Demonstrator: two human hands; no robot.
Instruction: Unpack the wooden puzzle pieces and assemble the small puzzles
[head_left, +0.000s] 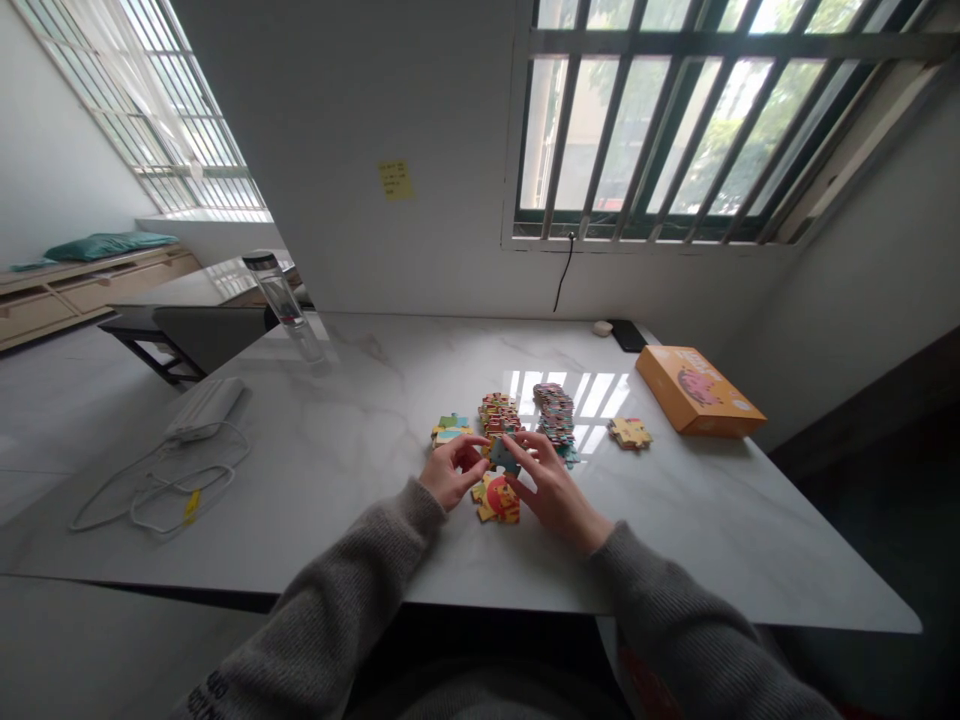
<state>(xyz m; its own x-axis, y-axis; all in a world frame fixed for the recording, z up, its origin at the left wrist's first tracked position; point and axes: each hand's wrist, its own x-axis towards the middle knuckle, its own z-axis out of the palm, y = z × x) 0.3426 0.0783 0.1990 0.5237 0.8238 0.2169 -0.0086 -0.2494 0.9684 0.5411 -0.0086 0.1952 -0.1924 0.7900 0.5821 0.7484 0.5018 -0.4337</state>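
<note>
Between my two hands is a blue-grey jigsaw puzzle piece (503, 456) with some yellow at its left side. My left hand (452, 470) pinches its left edge, while the fingers of my right hand (553, 490) close on its right side. Just below it, a red and yellow puzzle piece (498, 498) lies on the table. Beyond my hands stand two stacks of pieces, a reddish stack (500, 412) and a grey-teal stack (553, 412). Several green and yellow pieces (450, 428) lie beside my left hand.
Yellow pieces (631, 433) lie to the right, near an orange box (699, 390). A black phone (628, 336) and a small white case (602, 328) sit at the back. Left are a glass bottle (276, 288), a white device (205, 409) and its cable (180, 480).
</note>
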